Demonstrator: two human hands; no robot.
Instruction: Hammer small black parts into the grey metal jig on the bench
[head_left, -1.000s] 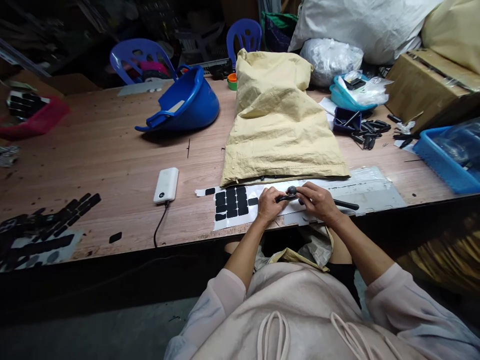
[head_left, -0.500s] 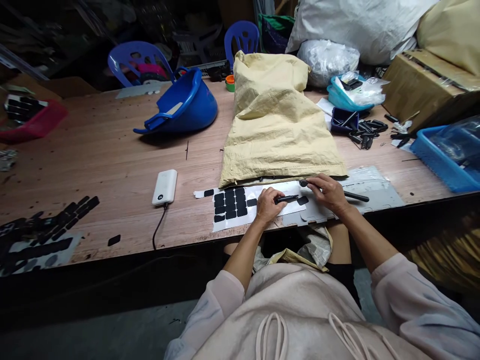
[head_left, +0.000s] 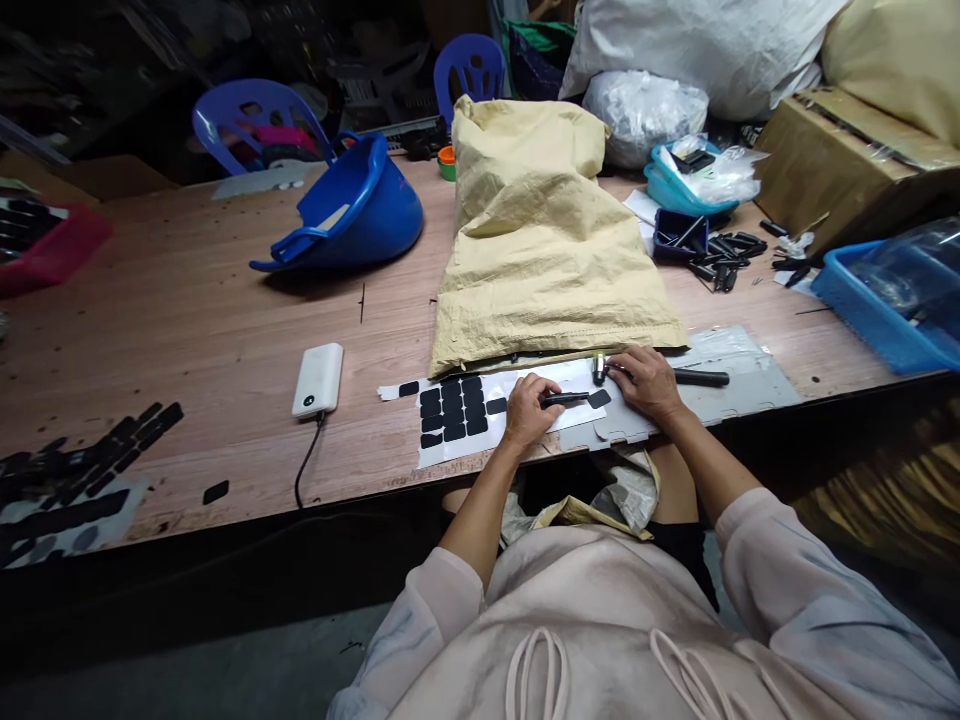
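My left hand (head_left: 529, 408) rests on the white sheet (head_left: 517, 440) with its fingers closed on a slim black pen-like piece (head_left: 566, 397) that points right. My right hand (head_left: 646, 382) is wrapped round a small hammer (head_left: 701, 378). The hammer's shiny head (head_left: 598, 368) shows left of the fingers, and its black handle sticks out to the right. Rows of black rounded patches (head_left: 454, 408) lie on the sheet left of my left hand. A single black patch (head_left: 598, 399) lies just beyond the pen-like piece's tip, below the hammer head.
A large yellow sack (head_left: 559, 240) lies directly behind my hands. A white power bank (head_left: 318, 380) with a cable sits to the left. A blue basin (head_left: 375, 205) lies tipped behind it. Black pieces (head_left: 727, 258) and a blue tray (head_left: 885, 310) are at right.
The hammer head has turned, so its shiny side now shows, and it has moved slightly away from the pen-like piece. The whole view has shifted a little; my left hand keeps its grip.
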